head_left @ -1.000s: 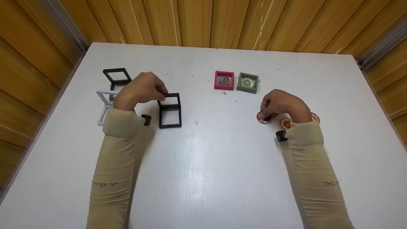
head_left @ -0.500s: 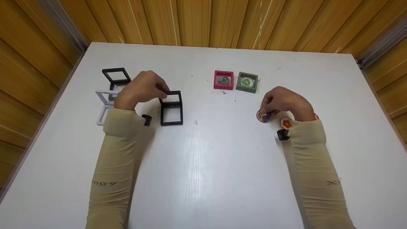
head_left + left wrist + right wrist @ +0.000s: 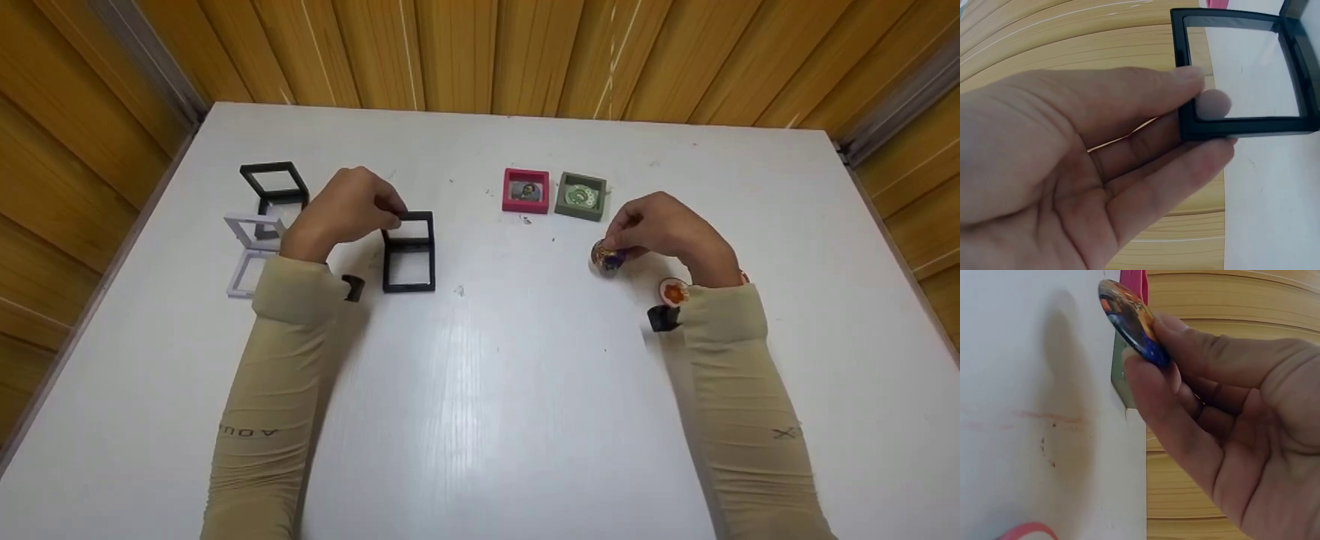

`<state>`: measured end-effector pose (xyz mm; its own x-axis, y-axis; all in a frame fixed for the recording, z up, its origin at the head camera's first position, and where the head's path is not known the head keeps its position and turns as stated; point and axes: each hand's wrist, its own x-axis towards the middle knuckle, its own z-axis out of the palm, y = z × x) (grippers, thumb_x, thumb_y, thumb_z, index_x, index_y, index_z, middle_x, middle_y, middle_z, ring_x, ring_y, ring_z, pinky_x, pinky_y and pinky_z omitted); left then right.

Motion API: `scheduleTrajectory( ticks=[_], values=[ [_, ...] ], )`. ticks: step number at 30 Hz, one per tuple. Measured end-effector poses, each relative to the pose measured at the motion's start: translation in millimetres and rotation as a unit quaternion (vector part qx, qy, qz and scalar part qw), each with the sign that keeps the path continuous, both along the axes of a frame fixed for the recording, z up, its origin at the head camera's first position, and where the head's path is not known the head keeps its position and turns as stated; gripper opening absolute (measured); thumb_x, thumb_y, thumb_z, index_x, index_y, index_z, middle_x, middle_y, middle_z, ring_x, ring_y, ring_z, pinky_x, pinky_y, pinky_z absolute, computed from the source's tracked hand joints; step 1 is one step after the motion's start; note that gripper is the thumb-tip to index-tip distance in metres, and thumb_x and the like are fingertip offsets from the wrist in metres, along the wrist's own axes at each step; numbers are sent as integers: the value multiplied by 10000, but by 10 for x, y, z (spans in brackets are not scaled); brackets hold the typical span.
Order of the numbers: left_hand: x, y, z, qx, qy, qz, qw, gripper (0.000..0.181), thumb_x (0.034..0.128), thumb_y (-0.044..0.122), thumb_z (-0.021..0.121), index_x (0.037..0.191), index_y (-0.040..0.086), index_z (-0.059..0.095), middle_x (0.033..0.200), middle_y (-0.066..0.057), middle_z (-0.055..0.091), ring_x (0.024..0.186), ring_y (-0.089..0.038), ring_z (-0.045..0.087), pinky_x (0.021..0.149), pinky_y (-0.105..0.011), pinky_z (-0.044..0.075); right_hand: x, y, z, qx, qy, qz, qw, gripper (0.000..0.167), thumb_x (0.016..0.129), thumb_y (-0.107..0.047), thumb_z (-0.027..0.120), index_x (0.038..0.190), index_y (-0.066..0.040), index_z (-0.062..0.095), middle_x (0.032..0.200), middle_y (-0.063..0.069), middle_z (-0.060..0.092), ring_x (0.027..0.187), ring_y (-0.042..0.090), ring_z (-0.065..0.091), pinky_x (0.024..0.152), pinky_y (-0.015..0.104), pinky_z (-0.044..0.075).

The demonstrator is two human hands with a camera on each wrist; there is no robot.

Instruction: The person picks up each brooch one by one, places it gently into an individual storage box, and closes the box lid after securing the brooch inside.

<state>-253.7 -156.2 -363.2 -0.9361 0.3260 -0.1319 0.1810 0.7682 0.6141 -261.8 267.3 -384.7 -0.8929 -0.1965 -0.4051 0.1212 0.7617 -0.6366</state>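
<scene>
In the head view my left hand point(image 3: 351, 206) pinches the upper corner of a black hinged display frame point(image 3: 409, 288), which stands unfolded with clear film in its panels. The left wrist view has the thumb on the frame point(image 3: 1252, 127) and fingers behind its edge. My right hand point(image 3: 670, 232) pinches a round, glossy, multicoloured badge point(image 3: 607, 257) between thumb and fingers. The badge point(image 3: 1131, 320) is tilted and held above the table in the right wrist view, its shadow on the surface. Below that hand lies a badge with an orange flower point(image 3: 673, 291); another is mostly hidden behind the wrist.
A red frame point(image 3: 526, 190) and a green frame point(image 3: 580, 196), each with a round badge inside, lie at the back. To the left stand another black frame point(image 3: 275, 180) and a white frame point(image 3: 251, 274), both unfolded. A wood-panelled wall point(image 3: 457, 56) borders the white table.
My right hand has lifted the multicoloured badge off the table and moved it slightly left and away. The left hand has shifted the black frame a little to the right and away.
</scene>
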Motion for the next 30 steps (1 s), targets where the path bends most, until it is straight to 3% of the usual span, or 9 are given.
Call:
scheduleTrajectory(
  ticks=[7,12,30],
  values=[
    [-14,52,-51,59,99,-23,9999,190,968,-16,716,1140,-30,796,1122,-186,750,1011,-310,674,888,-449,548,27,-78,42,-172,156,-277,9993,213,989,-189,782,1089,-6,733,1030,115,740,847,174,709,914,432,542],
    [-30,95,-68,125,263,-108,9995,193,950,-33,717,1125,-41,798,1093,-185,759,1002,-305,684,882,-438,553,46,-138,50,-430,273,-399,9979,235,972,-201,806,1082,-5,736,1014,111,734,832,164,706,860,382,584],
    [5,347,-85,166,319,-158,9992,201,965,-34,701,1140,-31,799,1116,-182,764,1008,-289,697,897,-432,573,72,-294,33,-794,426,-348,9953,186,979,-156,790,1060,2,735,1055,142,714,864,182,712,843,346,610]
  ],
)
